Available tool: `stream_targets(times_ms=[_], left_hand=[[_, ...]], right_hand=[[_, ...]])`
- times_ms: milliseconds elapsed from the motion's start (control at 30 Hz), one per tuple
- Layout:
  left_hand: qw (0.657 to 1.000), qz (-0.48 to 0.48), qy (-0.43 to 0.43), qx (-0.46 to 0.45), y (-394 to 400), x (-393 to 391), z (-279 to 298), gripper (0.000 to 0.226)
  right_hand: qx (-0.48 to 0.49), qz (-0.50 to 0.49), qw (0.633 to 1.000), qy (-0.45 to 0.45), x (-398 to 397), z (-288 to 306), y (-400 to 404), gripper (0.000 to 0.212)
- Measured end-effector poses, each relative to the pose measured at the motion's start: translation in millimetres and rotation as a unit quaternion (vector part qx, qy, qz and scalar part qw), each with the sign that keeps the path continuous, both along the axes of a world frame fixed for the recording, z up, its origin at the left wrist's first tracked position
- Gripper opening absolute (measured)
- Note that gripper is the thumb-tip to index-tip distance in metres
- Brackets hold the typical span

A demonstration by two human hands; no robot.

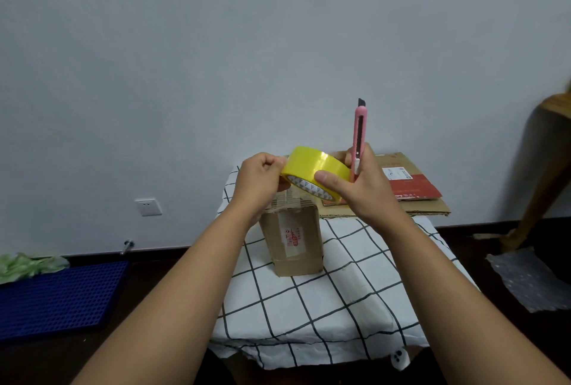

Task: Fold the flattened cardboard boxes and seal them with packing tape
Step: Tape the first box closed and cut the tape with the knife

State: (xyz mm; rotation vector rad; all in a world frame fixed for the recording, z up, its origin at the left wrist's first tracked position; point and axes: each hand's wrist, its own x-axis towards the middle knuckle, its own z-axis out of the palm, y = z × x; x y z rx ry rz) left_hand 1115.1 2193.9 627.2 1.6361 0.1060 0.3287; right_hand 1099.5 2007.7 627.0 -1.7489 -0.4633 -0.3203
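Yellow roll of packing tape (pixel 313 173): held above folded brown cardboard box (pixel 293 239) on checked cloth; light, rigid, sticky. Right hand (pixel 355 187) clasps rim and pink utility knife (pixel 359 140); left hand (pixel 259 184) pinches the loose end.

This looks like a room in a home, used as a makeshift packing spot. A plain pale wall (pixel 216 60) carries a white household socket (pixel 148 207) low down, above a dark skirting board and dark floor (pixel 506 319). The small desk (pixel 349 301) wears a white cloth with a black grid pattern. A blue perforated plastic mat (pixel 58 298) lies on the floor at left, and a wooden furniture leg (pixel 543 187) stands at right.
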Motion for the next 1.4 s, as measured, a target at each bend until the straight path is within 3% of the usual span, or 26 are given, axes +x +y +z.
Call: stream_targets(times_ms=[333,500,667,800,1000,1233,1400], left_hand=[[0.995,0.028,0.049,-0.078,10,-6,-1,0.017],[0.996,0.033,0.064,-0.062,13,-7,-4,0.014],[0.993,0.059,0.079,0.061,19,-6,-17,0.019],[0.988,0.012,0.155,0.008,18,-11,-26,0.018],[0.99,0.004,0.142,0.009,17,-11,-20,0.015],[0.991,0.011,0.132,0.031,16,-9,-24,0.019],[0.989,0.06,0.121,0.062,15,-10,-34,0.021]], right_hand=[[0.051,0.025,0.997,0.048,-1,-13,10,0.066],[0.032,-0.062,0.997,0.026,5,-17,25,0.046],[0.049,-0.064,0.992,0.098,10,-30,31,0.043],[0.087,-0.047,0.978,0.184,5,-37,33,0.059],[0.121,-0.038,0.966,0.226,11,-44,32,0.041],[0.098,-0.061,0.968,0.222,11,-43,32,0.036],[0.039,-0.084,0.981,0.168,13,-39,32,0.032]])
